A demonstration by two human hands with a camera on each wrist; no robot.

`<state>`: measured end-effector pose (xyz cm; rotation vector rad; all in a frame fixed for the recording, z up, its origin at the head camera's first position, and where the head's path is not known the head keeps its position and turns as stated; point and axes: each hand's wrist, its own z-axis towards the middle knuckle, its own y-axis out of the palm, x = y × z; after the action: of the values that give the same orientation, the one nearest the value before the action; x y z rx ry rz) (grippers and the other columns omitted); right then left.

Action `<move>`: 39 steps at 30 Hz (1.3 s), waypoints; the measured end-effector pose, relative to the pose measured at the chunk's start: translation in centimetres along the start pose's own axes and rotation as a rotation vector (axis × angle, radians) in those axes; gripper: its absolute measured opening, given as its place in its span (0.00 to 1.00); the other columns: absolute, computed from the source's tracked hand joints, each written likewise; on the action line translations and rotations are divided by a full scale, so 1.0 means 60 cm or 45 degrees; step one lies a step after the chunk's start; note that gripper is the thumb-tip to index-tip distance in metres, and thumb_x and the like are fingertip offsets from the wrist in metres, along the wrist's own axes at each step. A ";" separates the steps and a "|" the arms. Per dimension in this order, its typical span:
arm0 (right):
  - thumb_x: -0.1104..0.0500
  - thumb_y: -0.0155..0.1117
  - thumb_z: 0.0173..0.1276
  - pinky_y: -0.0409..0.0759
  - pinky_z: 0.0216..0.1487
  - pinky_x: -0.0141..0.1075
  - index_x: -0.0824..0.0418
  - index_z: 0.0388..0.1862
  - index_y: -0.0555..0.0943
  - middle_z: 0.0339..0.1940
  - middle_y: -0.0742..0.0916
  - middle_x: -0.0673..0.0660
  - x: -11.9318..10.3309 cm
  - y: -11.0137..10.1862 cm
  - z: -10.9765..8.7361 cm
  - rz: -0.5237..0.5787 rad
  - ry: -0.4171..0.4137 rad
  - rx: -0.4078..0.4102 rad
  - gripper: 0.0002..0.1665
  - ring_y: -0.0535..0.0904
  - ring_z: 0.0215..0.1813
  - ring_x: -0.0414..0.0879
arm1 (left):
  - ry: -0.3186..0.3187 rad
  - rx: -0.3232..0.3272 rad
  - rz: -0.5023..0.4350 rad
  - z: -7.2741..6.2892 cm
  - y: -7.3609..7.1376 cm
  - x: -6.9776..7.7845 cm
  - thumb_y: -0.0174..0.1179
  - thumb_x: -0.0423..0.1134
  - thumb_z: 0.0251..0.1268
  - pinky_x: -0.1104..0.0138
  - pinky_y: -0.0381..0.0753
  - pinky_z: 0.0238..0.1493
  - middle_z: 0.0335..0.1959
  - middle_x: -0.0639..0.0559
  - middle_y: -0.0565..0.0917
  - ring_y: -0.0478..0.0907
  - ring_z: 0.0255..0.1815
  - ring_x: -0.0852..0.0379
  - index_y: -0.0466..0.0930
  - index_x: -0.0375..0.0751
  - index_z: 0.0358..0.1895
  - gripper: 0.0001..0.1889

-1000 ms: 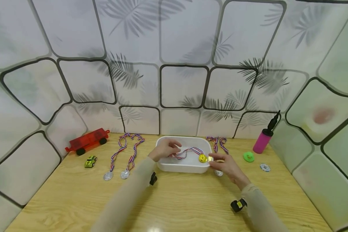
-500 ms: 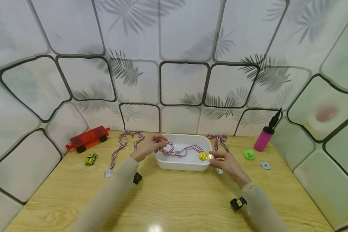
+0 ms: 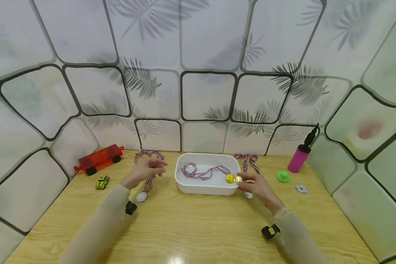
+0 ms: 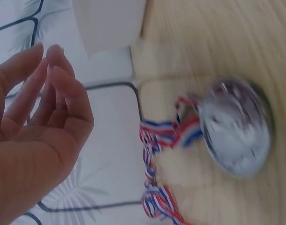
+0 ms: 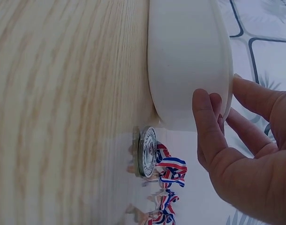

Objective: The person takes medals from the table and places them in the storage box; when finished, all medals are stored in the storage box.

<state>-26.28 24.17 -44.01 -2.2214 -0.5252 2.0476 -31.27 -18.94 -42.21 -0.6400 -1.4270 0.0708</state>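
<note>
1. Judging by the hands, the step seems to be a left-hand reach over the left medal point(image 3: 141, 197) while the right hand point(image 3: 259, 187) steadies the tray point(image 3: 199, 190).
2. The left hand point(image 3: 140, 174) is loosely bent, with a gap between thumb and fingertips and nothing held. It hovers above the table point(image 3: 198, 227), between the tray's left end and the table's left edge.
3. The left medal lies on the table in front of that hand. Its ribbon point(image 3: 147, 185) runs towards the table's back edge, partly covered by the hand.
4. Any pinch would best be made on the ribbon close to the medal; a grip near the back edge could snag the loops there.
5. The right hand grips the tray's right end at the rim, thumb and fingers close together. A light hold should do; a hard tug could push the right medal point(image 3: 248, 195), beside the tray's front right corner.
6. The gold medal point(image 3: 230, 178) lies inside the tray by its right end, its strap point(image 3: 204, 176) reaching leftward. Fingers should clear that strap.
7. Lift the left forearm slightly: the car point(image 3: 102, 182), near the table's left edge, is close to the sleeve point(image 3: 100, 218).
</note>
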 end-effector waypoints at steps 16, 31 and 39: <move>0.66 0.65 0.67 0.84 0.49 0.32 0.73 0.67 0.69 0.63 0.74 0.73 -0.001 0.001 -0.002 0.019 0.015 0.016 0.31 0.80 0.47 0.43 | -0.055 -0.190 0.126 -0.061 -0.061 -0.046 0.63 0.30 0.64 0.62 0.80 0.31 0.42 0.37 0.84 0.80 0.37 0.53 0.78 0.29 0.56 0.18; 0.64 0.66 0.67 0.84 0.49 0.32 0.73 0.67 0.70 0.65 0.74 0.73 0.002 0.005 -0.002 -0.005 0.006 0.013 0.31 0.81 0.47 0.44 | -0.022 -0.424 0.218 -0.086 -0.069 -0.066 0.69 0.27 0.52 0.70 0.79 0.34 0.39 0.39 0.85 0.78 0.36 0.55 0.83 0.30 0.47 0.16; 0.65 0.64 0.68 0.84 0.49 0.33 0.74 0.67 0.69 0.64 0.75 0.74 -0.001 0.001 0.000 -0.008 -0.004 -0.003 0.31 0.81 0.47 0.43 | 0.027 -0.487 0.300 -0.085 -0.054 -0.062 0.70 0.24 0.46 0.71 0.76 0.32 0.34 0.43 0.82 0.74 0.33 0.55 0.83 0.33 0.44 0.17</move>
<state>-26.27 24.08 -44.01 -2.2150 -0.5341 2.0492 -28.24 -25.03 -44.13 -1.1197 -1.3495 -0.0255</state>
